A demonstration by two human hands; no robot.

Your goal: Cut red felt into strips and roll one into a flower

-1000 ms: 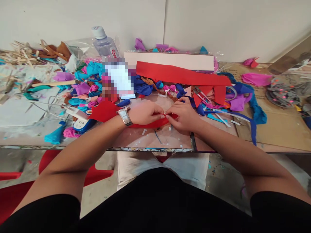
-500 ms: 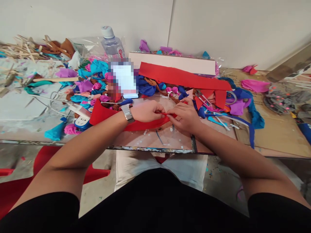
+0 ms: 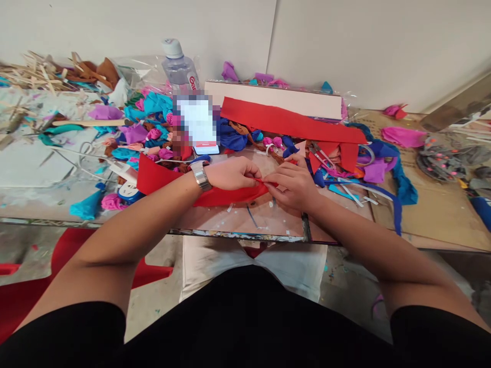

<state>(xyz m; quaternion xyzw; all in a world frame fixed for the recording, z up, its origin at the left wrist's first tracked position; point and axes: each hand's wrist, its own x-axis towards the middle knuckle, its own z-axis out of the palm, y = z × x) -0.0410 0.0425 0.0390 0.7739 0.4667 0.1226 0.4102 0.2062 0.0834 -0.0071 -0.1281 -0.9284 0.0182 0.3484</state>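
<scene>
The left hand (image 3: 240, 174) and the right hand (image 3: 293, 181) meet fingertip to fingertip, each pinching the right end of a red strip (image 3: 230, 197). At that end the strip looks narrowed and bunched or folded; the fingers hide exactly how.

Judging by this, the work on the strip seems at an early stage: only the pinched end looks shaped, while most of the length is loose and unworked. Nothing shows as tied or fastened, though a small join could be covered by the fingertips.

The strip is over the near part of the table (image 3: 276, 222). From the fingertips it runs left, seems to pass under the left wrist with its watch (image 3: 200, 176), and widens into a broad end on the left. It is plain red, soft-looking and smooth, with a gentle sag along its near edge.

Just beyond the hands are pink bundles (image 3: 273, 142) and blue cloth (image 3: 233, 137). Farther off, a spare strip (image 3: 291, 120), also red, lies flat and apart from both hands, partly across a pale box (image 3: 268, 94). Far left of the hands are a phone (image 3: 209, 150), partly blurred, and a bottle (image 3: 178, 69); cardboard (image 3: 433, 209) covers the right side.
</scene>
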